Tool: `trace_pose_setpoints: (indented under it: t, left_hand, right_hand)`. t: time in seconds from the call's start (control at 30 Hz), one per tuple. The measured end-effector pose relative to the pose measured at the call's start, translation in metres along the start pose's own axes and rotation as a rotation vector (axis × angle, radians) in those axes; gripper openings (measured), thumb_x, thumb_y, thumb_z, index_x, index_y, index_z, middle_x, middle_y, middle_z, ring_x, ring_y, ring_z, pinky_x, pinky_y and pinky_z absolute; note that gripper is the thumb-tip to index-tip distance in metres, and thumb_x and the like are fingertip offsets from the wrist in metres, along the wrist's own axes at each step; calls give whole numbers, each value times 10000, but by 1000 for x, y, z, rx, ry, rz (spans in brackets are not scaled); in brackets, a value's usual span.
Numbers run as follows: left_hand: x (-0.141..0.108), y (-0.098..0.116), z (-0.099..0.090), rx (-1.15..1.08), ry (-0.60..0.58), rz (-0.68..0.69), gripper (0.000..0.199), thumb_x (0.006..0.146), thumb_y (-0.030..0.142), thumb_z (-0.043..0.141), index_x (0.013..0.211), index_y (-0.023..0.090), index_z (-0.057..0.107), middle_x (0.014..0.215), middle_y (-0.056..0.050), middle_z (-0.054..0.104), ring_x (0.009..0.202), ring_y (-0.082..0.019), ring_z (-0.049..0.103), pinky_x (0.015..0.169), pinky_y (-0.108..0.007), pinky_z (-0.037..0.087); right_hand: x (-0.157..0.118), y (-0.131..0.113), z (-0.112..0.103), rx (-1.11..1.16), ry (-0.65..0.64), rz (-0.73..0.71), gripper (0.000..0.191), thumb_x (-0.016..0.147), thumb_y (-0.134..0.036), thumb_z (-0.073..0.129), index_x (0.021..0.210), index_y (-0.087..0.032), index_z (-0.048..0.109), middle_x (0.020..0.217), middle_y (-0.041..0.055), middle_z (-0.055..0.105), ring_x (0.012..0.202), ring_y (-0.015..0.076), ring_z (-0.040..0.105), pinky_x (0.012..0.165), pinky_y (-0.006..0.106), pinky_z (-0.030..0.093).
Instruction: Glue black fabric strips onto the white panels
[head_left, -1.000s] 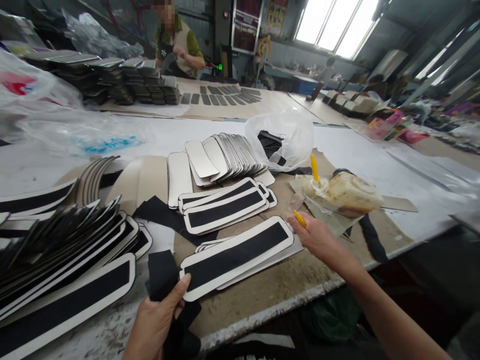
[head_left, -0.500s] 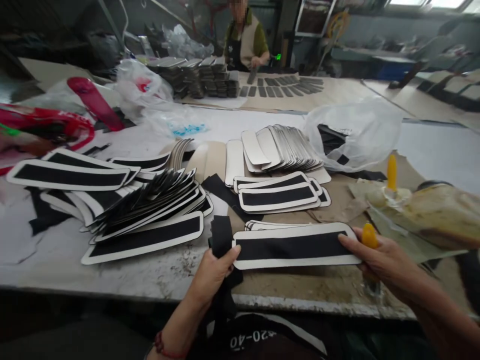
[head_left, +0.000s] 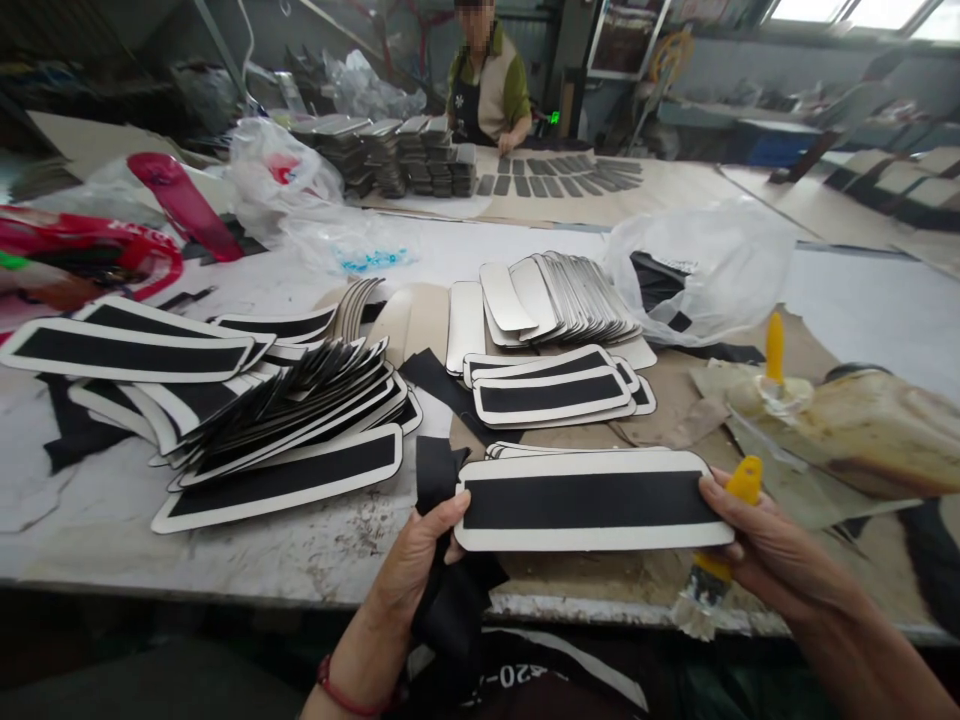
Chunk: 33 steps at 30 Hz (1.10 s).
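While R hand [head_left: 769, 545] grips panel [head_left: 589, 500], brush [head_left: 711, 568] tilts more.

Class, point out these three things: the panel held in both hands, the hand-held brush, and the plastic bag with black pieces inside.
Held panel [head_left: 589, 500]: head view, middle of its black strip.
Held brush [head_left: 712, 567]: head view, lower yellow handle.
Plastic bag [head_left: 726, 268]: head view, its translucent side.
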<state>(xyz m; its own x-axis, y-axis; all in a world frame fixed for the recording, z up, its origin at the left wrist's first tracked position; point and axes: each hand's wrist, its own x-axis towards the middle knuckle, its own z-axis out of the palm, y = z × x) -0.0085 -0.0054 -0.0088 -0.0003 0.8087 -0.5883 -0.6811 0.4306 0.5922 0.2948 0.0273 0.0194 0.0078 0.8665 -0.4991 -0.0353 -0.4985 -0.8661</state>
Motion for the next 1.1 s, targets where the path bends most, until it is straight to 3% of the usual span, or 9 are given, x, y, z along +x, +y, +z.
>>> trace_pose_setpoints:
  t: [0.33, 0.43, 0.6, 0.77, 0.87, 1.1]
  left_hand:
    - [6, 19, 1, 400, 315, 124, 449, 477, 367, 847, 817, 164, 637, 657, 17, 618, 554, -130, 551, 488, -199, 470]
    - [9, 23, 9, 468, 349, 126, 444, 463, 393, 842, 803, 180, 652, 595, 23, 596, 559, -168, 568, 450, -218, 463]
    - [3, 27, 24, 571, 396, 128, 433, 492, 448, 808, 802, 178, 672, 637, -6, 656, 601, -201, 602, 530, -259, 502]
    - [9, 26, 20, 599, 382, 224, 465, 491, 453, 811, 836, 174, 671, 783, -26, 702, 721, -225, 644, 612, -258, 522]
    - [15, 24, 13, 565, 367, 195, 501, 500, 441, 821, 896, 172, 670, 792, -36, 705, 743, -229, 649, 642, -265, 528]
    - [13, 23, 12, 388, 152, 117, 451, 540, 413, 808, 876, 150, 665, 754, -50, 686, 677, -216, 636, 631, -294, 530]
  right_hand:
    - [12, -12, 3, -146, -79, -100, 501, 794, -656, 484, 665, -176, 422, 505, -65, 383, 432, 56, 294, 423, 197, 230]
    - [18, -14, 3, -224, -46, -118, 497, 816, -653, 438, 683, -175, 438, 491, -63, 397, 417, 59, 310, 414, 196, 231]
    - [18, -27, 11, -562, 76, -233, 384, 795, -529, 540, 651, -185, 449, 530, -56, 410, 465, 80, 365, 434, 204, 303]
    - [20, -32, 15, -650, 45, -293, 353, 831, -498, 469, 655, -192, 467, 551, -44, 420, 486, 100, 397, 448, 218, 337]
    - [24, -30, 12, -633, 56, -288, 364, 817, -511, 489, 654, -186, 475, 571, -38, 429, 510, 103, 397, 466, 221, 345]
    - [23, -16, -2, -443, 136, -29, 435, 714, -599, 612, 682, -186, 479, 536, -54, 395, 460, 86, 347, 404, 207, 294]
